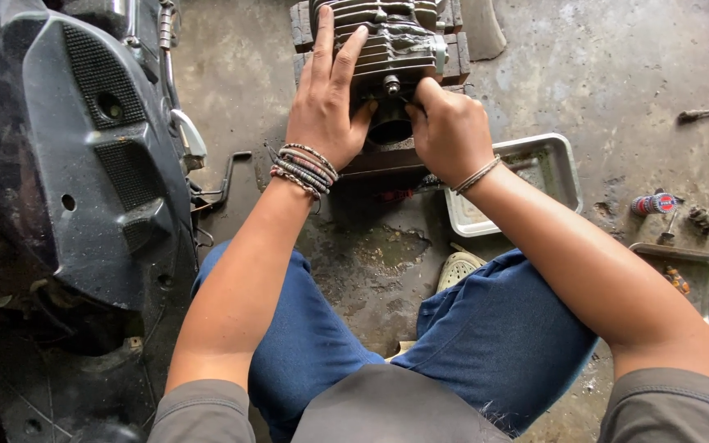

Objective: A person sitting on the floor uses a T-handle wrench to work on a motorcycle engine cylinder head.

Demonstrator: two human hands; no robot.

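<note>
In the head view, a finned engine cylinder [387,49] sits on wooden blocks [457,49] at the far middle of the concrete floor [617,66]. The left hand [322,107] lies flat on its fins, fingers spread and unclenched. The right hand [449,127] is clenched against the cylinder's near face; what it pinches I cannot tell. A metal tray [564,168] lies just right, a black scooter panel [100,164] left.

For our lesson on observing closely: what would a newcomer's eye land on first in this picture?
First, the finned grey metal engine cylinder at top centre, with the left hand flat on it and the right hand at its lower edge. Next, the black plastic scooter body panel on the left, and the shallow silver metal tray on the stained concrete floor to the right.
</note>
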